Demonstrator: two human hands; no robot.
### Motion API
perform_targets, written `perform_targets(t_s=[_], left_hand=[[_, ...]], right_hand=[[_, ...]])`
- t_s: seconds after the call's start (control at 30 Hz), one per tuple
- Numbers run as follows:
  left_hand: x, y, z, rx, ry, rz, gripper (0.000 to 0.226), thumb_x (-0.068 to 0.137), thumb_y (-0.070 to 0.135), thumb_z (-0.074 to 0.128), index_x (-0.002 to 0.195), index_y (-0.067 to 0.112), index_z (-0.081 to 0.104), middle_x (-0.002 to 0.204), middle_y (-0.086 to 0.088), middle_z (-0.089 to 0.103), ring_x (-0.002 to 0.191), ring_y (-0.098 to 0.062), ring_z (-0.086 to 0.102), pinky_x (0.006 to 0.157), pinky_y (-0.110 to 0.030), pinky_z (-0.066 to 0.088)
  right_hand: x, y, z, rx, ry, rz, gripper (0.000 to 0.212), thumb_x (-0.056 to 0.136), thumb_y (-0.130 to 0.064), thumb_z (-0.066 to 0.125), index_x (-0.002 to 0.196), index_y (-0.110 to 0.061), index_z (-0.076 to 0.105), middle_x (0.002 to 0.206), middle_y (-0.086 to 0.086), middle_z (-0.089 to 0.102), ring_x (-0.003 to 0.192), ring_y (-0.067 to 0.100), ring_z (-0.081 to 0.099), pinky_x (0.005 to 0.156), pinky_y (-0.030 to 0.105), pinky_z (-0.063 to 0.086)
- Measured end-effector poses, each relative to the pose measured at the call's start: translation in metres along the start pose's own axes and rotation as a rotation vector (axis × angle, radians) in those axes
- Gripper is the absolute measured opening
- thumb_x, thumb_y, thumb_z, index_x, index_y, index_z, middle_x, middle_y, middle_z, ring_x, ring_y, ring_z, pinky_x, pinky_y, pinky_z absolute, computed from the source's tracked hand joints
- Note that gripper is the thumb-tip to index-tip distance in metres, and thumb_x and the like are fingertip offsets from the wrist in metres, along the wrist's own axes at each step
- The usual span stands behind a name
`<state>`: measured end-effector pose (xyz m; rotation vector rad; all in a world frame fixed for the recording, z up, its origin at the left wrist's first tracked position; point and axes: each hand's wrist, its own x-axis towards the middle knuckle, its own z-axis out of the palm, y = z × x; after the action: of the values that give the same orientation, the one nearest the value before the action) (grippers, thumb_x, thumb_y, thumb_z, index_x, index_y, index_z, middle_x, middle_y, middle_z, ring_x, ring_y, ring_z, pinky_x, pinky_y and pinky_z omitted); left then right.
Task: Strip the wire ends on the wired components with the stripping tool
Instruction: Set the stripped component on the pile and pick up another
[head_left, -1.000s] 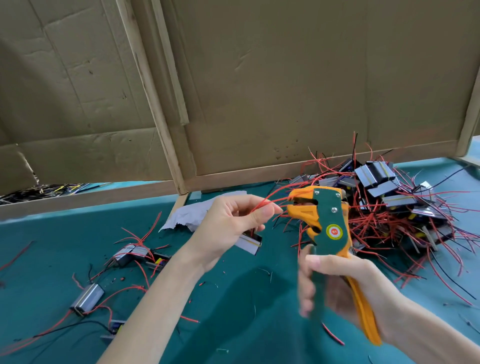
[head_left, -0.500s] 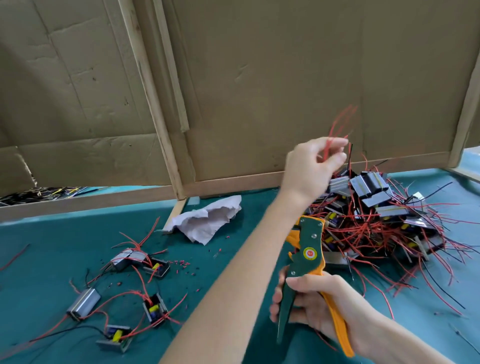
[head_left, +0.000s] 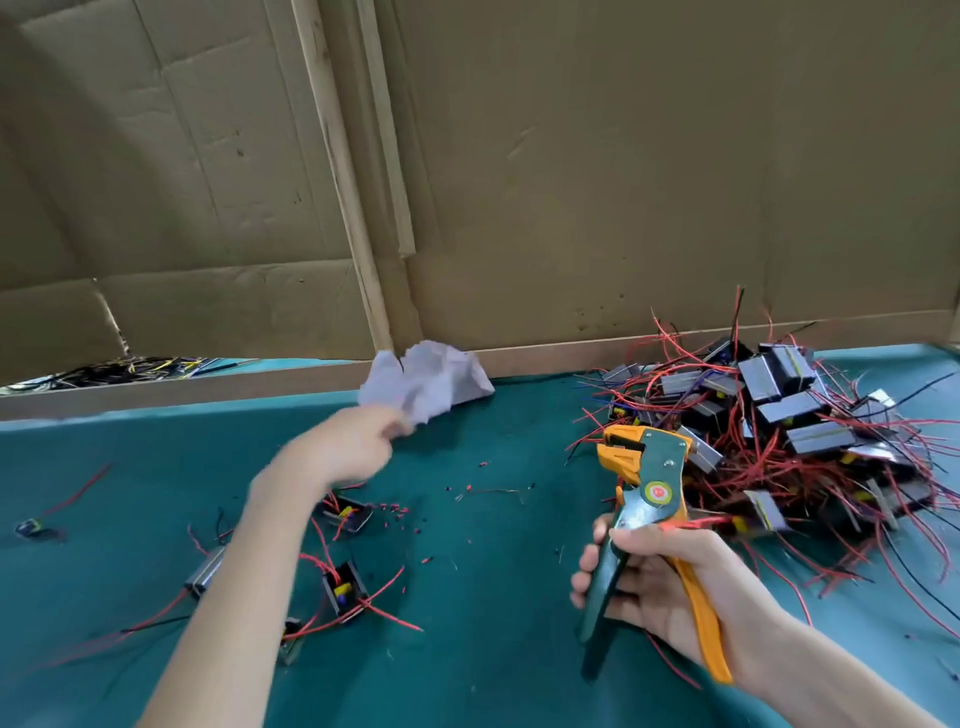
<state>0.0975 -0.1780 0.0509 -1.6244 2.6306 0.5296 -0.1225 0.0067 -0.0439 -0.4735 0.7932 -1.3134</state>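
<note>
left hand (head_left: 358, 441): motion-blurred, stretched out over the desk middle, fingertips at the lower edge of the paper (head_left: 431, 382); cannot tell whether it holds the paper or is loose
right hand (head_left: 660, 587): near the desk's front edge, right of centre, fingers and thumb curled round both handles of the stripper (head_left: 644, 483), gripping it
stripper: held clear of the desk, head up and tilted left, just beside the pile's left side; green body, orange head and one orange handle
sticker (head_left: 657, 491): round, yellow ring with red middle, on the stripper's pivot; writing too small to read
pile (head_left: 779, 431): dark boxy components tangled in red and black wires, at the desk's back right, against the cardboard (head_left: 623, 182)
loose components (head_left: 343, 587): several lying apart at the desk's front left, partly under the left forearm, red wires trailing; one more small one near the left edge
bits (head_left: 395, 512): small red scraps scattered on the desk middle
paper: crumpled, whitish, at the desk's back edge, against the cardboard
desk (head_left: 493, 597): green top
readable text: none on any item
</note>
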Motion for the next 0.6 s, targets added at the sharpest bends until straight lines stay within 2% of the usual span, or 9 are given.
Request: perform_targets(t_s=[0.07, 0.13, 0.2, 0.27, 0.37, 0.43, 0.6], left_hand=[[0.002, -0.041, -0.003, 0.165, -0.085, -0.179, 0.049, 0.090, -0.005, 0.039, 0.127, 0.022, 0.057, 0.136, -0.003, 0.053, 0.120, -0.021, 0.051, 0.098, -0.029, 0.042], [0.004, -0.065, -0.003, 0.132, -0.150, -0.232, 0.044, 0.087, -0.003, 0.053, 0.121, 0.025, 0.059, 0.133, -0.002, 0.055, 0.113, -0.019, 0.052, 0.091, -0.027, 0.044], [0.005, -0.073, 0.001, 0.058, -0.158, -0.233, 0.038, 0.083, 0.005, 0.065, 0.110, 0.032, 0.061, 0.128, 0.000, 0.057, 0.112, -0.019, 0.052, 0.093, -0.029, 0.044], [0.009, -0.072, 0.006, 0.125, -0.101, -0.215, 0.033, 0.078, 0.021, 0.073, 0.100, 0.042, 0.060, 0.121, 0.004, 0.055, 0.118, -0.021, 0.044, 0.097, -0.034, 0.038], [0.014, -0.063, 0.017, 0.252, -0.002, -0.152, 0.022, 0.077, 0.036, 0.075, 0.092, 0.048, 0.065, 0.120, 0.005, 0.047, 0.118, -0.024, 0.034, 0.087, -0.034, 0.027], [0.017, -0.062, 0.022, 0.251, -0.004, -0.143, 0.014, 0.079, 0.035, 0.074, 0.079, 0.047, 0.066, 0.123, 0.004, 0.047, 0.116, -0.026, 0.034, 0.090, -0.035, 0.029], [0.012, -0.072, 0.020, 0.223, -0.103, -0.165, 0.030, 0.081, 0.028, 0.073, 0.070, 0.054, 0.062, 0.121, 0.002, 0.048, 0.114, -0.029, 0.039, 0.100, -0.042, 0.033]], right_hand=[[-0.001, -0.001, 0.001, -0.004, 0.006, -0.008, 0.028, 0.052, -0.002, 0.076, 0.078, 0.001, 0.067, 0.079, 0.025, 0.062, 0.070, 0.041, 0.065, 0.067, 0.050, 0.058], [-0.003, -0.003, 0.002, -0.001, 0.014, -0.011, 0.022, 0.057, -0.001, 0.073, 0.078, 0.002, 0.068, 0.079, 0.025, 0.061, 0.070, 0.041, 0.065, 0.066, 0.049, 0.058], [-0.004, -0.006, 0.002, 0.001, 0.029, -0.029, 0.021, 0.061, 0.006, 0.066, 0.081, 0.003, 0.066, 0.079, 0.025, 0.060, 0.070, 0.041, 0.065, 0.065, 0.049, 0.058], [-0.005, -0.009, 0.001, 0.012, 0.061, -0.060, 0.028, 0.060, 0.000, 0.066, 0.088, 0.003, 0.061, 0.079, 0.025, 0.060, 0.069, 0.040, 0.065, 0.064, 0.049, 0.059], [-0.006, -0.014, 0.002, 0.027, 0.097, -0.115, 0.026, 0.062, -0.006, 0.065, 0.087, 0.002, 0.061, 0.078, 0.024, 0.061, 0.068, 0.039, 0.065, 0.064, 0.048, 0.059], [-0.005, -0.017, 0.002, 0.035, 0.113, -0.136, 0.022, 0.062, -0.007, 0.064, 0.082, 0.002, 0.062, 0.077, 0.023, 0.062, 0.067, 0.038, 0.066, 0.063, 0.047, 0.060], [-0.006, -0.019, 0.001, 0.039, 0.104, -0.153, 0.015, 0.064, -0.007, 0.063, 0.076, 0.001, 0.065, 0.077, 0.023, 0.062, 0.068, 0.038, 0.066, 0.062, 0.045, 0.059]])
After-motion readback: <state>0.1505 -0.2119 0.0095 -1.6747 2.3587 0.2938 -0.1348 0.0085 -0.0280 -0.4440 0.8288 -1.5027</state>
